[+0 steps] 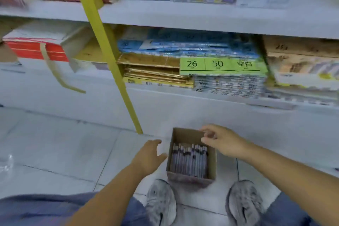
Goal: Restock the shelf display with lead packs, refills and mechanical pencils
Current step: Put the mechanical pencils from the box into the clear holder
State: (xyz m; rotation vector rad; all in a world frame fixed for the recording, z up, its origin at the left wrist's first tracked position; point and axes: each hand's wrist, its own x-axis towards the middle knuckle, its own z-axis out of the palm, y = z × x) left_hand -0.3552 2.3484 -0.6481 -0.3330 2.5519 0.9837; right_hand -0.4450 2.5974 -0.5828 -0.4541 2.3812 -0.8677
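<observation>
I'm at pickup: L hand (148, 154) relaxed open at 9 o'clock of box (189, 180), R hand (223, 141) loose, empty, over its 1 o'clock. Next, I reckon: pinch purple stock (189, 159).

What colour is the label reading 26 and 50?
Light green; the label shows best in the head view.

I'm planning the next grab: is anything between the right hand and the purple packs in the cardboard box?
Nothing visible. The cardboard box is open-topped, the purple packs lie uncovered in it, and the right hand hangs over its far right corner. The left hand is beside the box, outside it.
</observation>
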